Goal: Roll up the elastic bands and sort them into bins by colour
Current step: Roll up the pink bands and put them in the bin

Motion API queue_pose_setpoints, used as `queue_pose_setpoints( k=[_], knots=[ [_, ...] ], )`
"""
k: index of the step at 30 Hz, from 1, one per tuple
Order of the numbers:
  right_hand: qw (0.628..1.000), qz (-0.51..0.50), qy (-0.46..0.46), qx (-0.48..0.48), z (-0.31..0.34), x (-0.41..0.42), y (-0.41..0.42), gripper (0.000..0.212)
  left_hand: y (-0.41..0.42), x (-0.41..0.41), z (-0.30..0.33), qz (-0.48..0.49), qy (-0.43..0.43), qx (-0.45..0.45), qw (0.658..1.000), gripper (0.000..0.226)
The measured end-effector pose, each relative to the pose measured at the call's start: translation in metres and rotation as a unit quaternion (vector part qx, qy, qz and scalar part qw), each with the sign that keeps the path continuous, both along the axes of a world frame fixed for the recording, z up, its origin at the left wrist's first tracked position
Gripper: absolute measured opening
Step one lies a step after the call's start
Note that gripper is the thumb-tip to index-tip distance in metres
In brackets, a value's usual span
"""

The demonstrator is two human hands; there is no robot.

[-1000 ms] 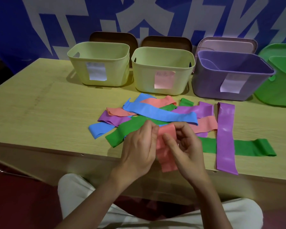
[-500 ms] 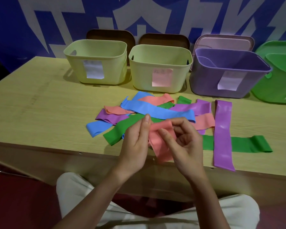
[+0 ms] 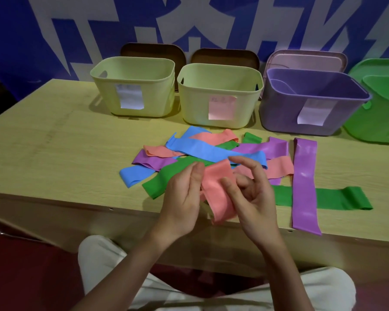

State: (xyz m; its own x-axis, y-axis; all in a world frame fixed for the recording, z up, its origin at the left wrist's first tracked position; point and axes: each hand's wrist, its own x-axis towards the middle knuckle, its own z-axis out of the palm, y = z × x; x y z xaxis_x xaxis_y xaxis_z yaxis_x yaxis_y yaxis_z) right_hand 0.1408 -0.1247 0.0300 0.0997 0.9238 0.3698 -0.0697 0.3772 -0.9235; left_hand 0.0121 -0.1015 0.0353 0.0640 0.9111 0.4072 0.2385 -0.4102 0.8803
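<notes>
- Pinching a salmon-pink band (image 3: 218,189) between them, both hands are seen above the near edge of the surface (image 3: 54,153); the band is a smooth, matte, flat strip, and its lower end hangs loose past that edge.
- The left hand (image 3: 182,198) is held upright, its fingers nearly straight and pressed against the band's left edge; whether the thumb is closed on the band cannot be told.
- The right hand (image 3: 252,194) is half curled: its thumb is laid on the band's face, while the forefinger is arched above, apart from the strip.
- Just beyond the hands, a loose heap of flat bands (image 3: 211,151) in blue, green, purple and pink is crossed over itself on the pale wood-grain surface.
- A long purple band (image 3: 304,185) is laid straight across a green band (image 3: 337,198) to the right.
- At the far side, four rounded plastic bins are lined up: two pale yellow bins (image 3: 135,86) (image 3: 220,95), a purple bin (image 3: 312,102) and a green bin (image 3: 382,104), the first three labelled with paper.
</notes>
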Motion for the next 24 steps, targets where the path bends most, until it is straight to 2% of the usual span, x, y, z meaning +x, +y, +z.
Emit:
queue_pose_setpoints(
  k=[4, 7, 10, 16, 19, 21, 24],
  knots=[
    [0.999, 0.005, -0.042, 0.019, 0.003, 0.005, 0.000, 0.039, -0.007, 0.006, 0.014, -0.039, -0.127, -0.146, 0.980, 0.038],
    [0.999, -0.007, -0.045, 0.012, 0.005, 0.004, 0.001, 0.025, -0.007, 0.008, 0.018, -0.039, -0.156, -0.187, 0.969, 0.036],
    [0.999, -0.023, -0.048, -0.004, 0.005, 0.002, 0.001, 0.013, -0.002, 0.008, 0.014, -0.039, -0.140, -0.151, 0.978, 0.041],
    [0.998, -0.015, -0.064, -0.010, 0.004, 0.000, -0.003, 0.006, 0.006, -0.002, -0.004, -0.033, 0.017, -0.009, 0.999, 0.056],
    [0.997, -0.017, -0.071, -0.002, 0.005, -0.001, -0.003, 0.008, 0.005, -0.002, -0.003, 0.019, 0.113, 0.084, 0.990, 0.042],
    [0.996, -0.023, -0.081, 0.006, 0.004, -0.001, -0.002, 0.008, 0.006, 0.000, -0.005, 0.032, 0.111, 0.091, 0.989, 0.034],
    [0.997, -0.028, -0.068, 0.006, 0.002, 0.001, -0.002, 0.018, 0.005, 0.004, -0.004, 0.016, 0.024, 0.023, 0.999, 0.040]
  ],
)
